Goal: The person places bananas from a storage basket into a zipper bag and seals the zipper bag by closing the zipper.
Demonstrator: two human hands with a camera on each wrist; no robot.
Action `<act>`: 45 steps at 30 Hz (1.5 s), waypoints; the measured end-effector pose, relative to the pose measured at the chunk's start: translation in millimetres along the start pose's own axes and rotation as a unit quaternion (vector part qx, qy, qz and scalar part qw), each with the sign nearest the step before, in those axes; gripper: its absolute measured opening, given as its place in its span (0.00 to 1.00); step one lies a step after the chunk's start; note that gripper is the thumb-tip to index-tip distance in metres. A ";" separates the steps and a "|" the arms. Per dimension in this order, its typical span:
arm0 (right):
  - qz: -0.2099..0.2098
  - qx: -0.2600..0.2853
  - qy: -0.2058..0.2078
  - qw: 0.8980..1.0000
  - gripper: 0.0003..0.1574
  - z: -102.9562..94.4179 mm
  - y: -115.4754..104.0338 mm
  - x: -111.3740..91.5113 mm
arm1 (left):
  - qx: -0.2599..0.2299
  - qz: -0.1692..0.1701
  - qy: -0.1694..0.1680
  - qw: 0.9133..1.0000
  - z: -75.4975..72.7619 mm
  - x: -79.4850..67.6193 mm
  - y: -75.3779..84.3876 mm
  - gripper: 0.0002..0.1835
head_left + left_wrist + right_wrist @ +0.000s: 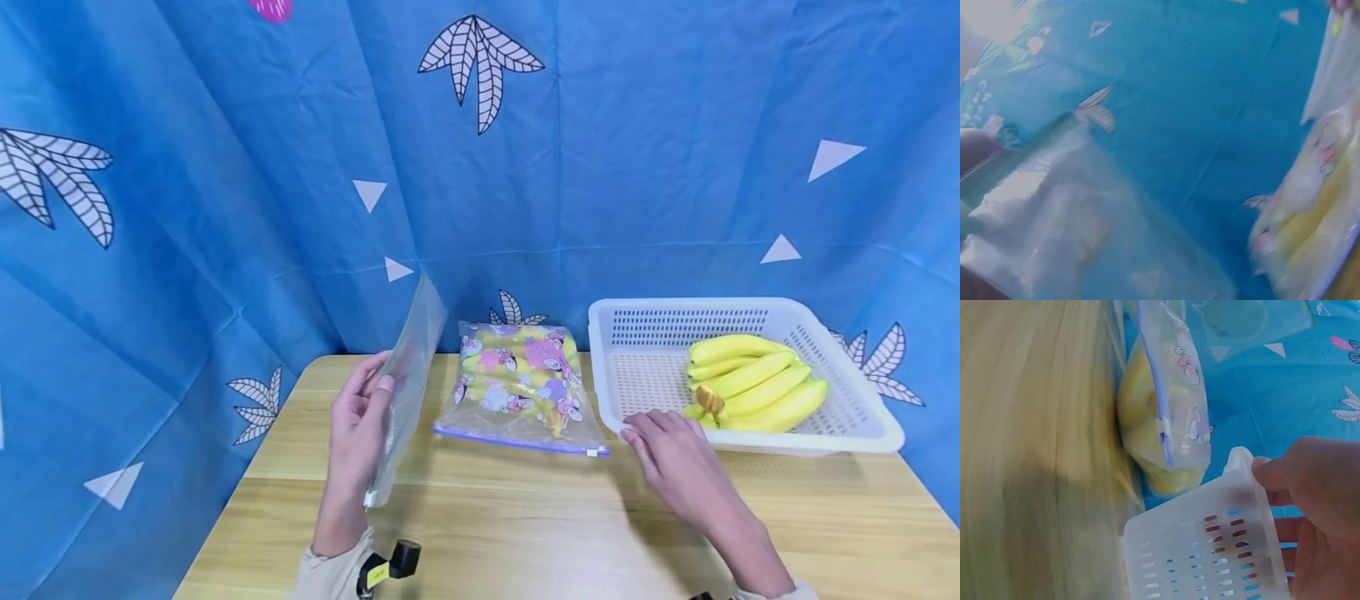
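Observation:
Raised over the left side of the table, my left hand [362, 425] grips a clear slider bag [412, 383] between thumb and fingers; the bag hangs on edge, flat and thin. In the left wrist view the bag [1079, 212] covers much of the lower left. My right hand [675, 462] pinches the near left corner of a white plastic basket [637, 367], thumb outside the rim and fingers inside, as the right wrist view shows. A bunch of yellow bananas [765, 383] lies in the basket's right part.
Between the hands lies a printed slider bag [521, 383] with yellow contents, its purple zip edge toward me. The wooden table [525, 517] ends at a blue patterned cloth [637, 167] behind and at both sides.

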State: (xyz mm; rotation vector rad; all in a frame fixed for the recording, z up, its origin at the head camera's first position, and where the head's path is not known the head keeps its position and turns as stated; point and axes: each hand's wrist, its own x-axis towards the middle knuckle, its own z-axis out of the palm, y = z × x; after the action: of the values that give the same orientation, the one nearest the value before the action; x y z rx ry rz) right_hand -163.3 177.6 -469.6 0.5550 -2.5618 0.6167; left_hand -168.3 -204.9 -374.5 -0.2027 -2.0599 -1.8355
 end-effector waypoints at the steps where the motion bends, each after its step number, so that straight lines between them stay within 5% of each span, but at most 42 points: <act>1: -0.002 0.005 0.004 1.000 0.13 -0.7 -0.8 1.1 | -0.016 -0.013 -0.008 1.000 5.1 0.2 -0.3 0.19; 6: -0.004 0.078 0.045 0.996 0.13 -3.4 -16.5 11.0 | -0.054 -0.024 -0.056 0.997 33.6 -3.3 -7.2 0.22; 9: 0.032 0.165 0.057 0.984 0.16 -3.7 -36.8 21.2 | -0.068 -0.012 -0.086 0.994 51.3 -7.3 -13.1 0.25; 11: 0.072 0.242 0.047 0.966 0.19 -1.5 -52.2 29.6 | -0.076 -0.009 -0.102 0.992 62.0 -10.4 -17.0 0.25; 14: 0.142 0.350 0.014 0.926 0.25 5.7 -73.3 41.0 | -0.075 -0.007 -0.109 0.991 75.6 -16.3 -22.2 0.23; 18: 0.216 0.436 -0.012 0.874 0.29 18.5 -90.4 48.9 | -0.052 0.013 -0.133 0.990 89.0 -23.2 -27.9 0.22; 21: 0.235 0.481 -0.010 0.844 0.25 27.0 -94.1 51.8 | -0.033 0.038 -0.162 0.985 95.0 -26.6 -30.5 0.21; 26: 0.234 0.535 0.020 0.812 0.13 34.4 -89.2 56.0 | 0.064 0.076 -0.203 0.974 101.2 -32.1 -35.6 0.29; 29: 0.244 0.544 0.050 0.801 0.14 33.4 -84.3 57.4 | 0.157 0.111 -0.228 0.954 106.7 -35.9 -42.2 0.37; 32: 0.253 0.542 0.067 0.798 0.14 30.6 -79.3 57.4 | 0.218 0.130 -0.245 0.936 113.0 -39.0 -49.2 0.41; 34: 0.257 0.528 0.071 0.807 0.13 29.1 -76.1 57.2 | 0.224 0.131 -0.238 0.936 115.9 -39.3 -52.7 0.38; 40: 0.239 0.390 0.087 0.885 0.12 27.1 -67.7 55.7 | 0.145 0.118 -0.132 0.973 111.6 -35.6 -45.7 0.26; 42: 0.225 0.362 0.092 0.900 0.14 24.9 -67.0 55.5 | 0.117 0.132 -0.086 0.981 107.8 -33.2 -37.9 0.24; 45: 0.206 0.350 0.097 0.908 0.16 18.9 -70.4 54.7 | 0.083 0.168 -0.031 0.982 103.0 -28.4 -23.8 0.22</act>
State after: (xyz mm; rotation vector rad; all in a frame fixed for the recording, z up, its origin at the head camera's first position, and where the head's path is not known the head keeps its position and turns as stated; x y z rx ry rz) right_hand -181.0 95.4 -434.4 0.1340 -2.2213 1.6798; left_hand -168.9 -103.2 -415.3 -0.5325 -2.0572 -1.4657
